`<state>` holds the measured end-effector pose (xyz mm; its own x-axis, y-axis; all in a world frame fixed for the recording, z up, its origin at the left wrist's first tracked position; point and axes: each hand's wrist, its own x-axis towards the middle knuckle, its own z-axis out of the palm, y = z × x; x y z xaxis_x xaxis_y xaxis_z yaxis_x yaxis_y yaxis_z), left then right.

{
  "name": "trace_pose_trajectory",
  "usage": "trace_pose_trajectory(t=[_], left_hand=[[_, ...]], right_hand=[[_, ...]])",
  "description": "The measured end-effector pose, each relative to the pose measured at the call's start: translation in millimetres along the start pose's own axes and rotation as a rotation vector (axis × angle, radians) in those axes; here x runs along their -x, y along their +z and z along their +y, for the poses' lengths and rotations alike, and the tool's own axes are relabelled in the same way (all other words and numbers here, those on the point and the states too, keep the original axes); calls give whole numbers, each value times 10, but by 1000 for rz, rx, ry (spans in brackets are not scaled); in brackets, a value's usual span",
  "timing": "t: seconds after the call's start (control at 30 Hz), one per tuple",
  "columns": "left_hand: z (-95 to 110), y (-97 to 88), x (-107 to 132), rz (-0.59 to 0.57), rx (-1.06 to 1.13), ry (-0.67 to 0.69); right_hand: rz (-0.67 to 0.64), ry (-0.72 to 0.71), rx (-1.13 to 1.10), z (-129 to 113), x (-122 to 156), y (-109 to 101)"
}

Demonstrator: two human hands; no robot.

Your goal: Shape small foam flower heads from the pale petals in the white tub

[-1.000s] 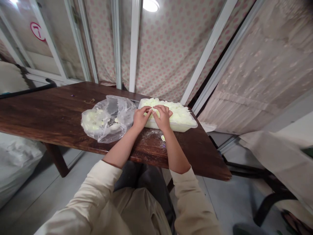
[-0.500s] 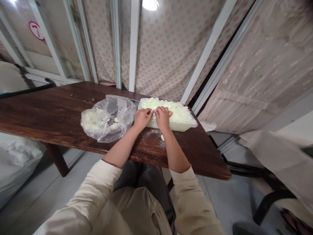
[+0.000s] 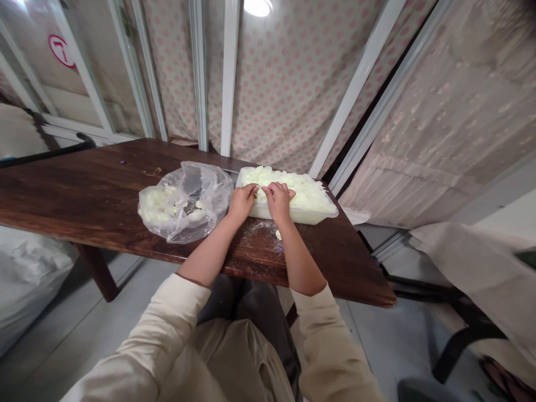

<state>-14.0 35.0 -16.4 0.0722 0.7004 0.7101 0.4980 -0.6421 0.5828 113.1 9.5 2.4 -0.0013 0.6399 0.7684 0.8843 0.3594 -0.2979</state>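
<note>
Over the near left part of a long white plastic tub [image 3: 307, 216], both hands work close together. The tub is heaped with pale yellow-green, petal-like pieces [image 3: 304, 190], perhaps artificial flowers. My left hand [image 3: 243, 202] is closed in a pinch, its fingertips at a small pale petal-like piece [image 3: 259, 190] between the hands. My right hand [image 3: 278, 201] pinches at the same piece from the other side, fingers curled. The fingers partly hide what they hold. A clear plastic bag [image 3: 184, 202] with more pale pieces lies left of my left hand.
Everything stands on a dark wooden table [image 3: 92, 195], its right corner near my right forearm. White specks and a small pale scrap [image 3: 278, 235] lie by the tub's front. Behind rise framed glass panels with a dotted curtain [image 3: 280, 84]. A large plastic sack [image 3: 29, 279] sits lower left.
My left fingertips have drawn slightly left, so the gap between the two hands is a little wider. My right hand, the tub and the bag have stayed in place.
</note>
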Motion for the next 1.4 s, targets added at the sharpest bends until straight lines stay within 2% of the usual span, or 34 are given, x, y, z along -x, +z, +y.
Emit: trace_pose_trajectory(t=[0.13, 0.23, 0.47, 0.6, 0.83, 1.13, 1.4], left_hand=[[-26, -29, -39, 54, 88, -109], [-23, -48, -55, 69, 81, -92], [-9, -39, -34, 101, -56, -16], [21, -51, -11, 31, -97, 45], [87, -55, -1, 54, -105, 43], [37, -6, -6, 56, -118, 65], [22, -12, -20, -40, -177, 63]], right_hand=[[79, 145, -92, 49, -22, -7], [93, 196, -117, 71, -33, -3], [68, 137, -44, 63, -21, 19], [54, 101, -17, 54, -9, 12], [-3, 6, 15, 9, 11, -36], [-22, -18, 8, 8, 6, -9], [-32, -27, 6, 11, 9, -6]])
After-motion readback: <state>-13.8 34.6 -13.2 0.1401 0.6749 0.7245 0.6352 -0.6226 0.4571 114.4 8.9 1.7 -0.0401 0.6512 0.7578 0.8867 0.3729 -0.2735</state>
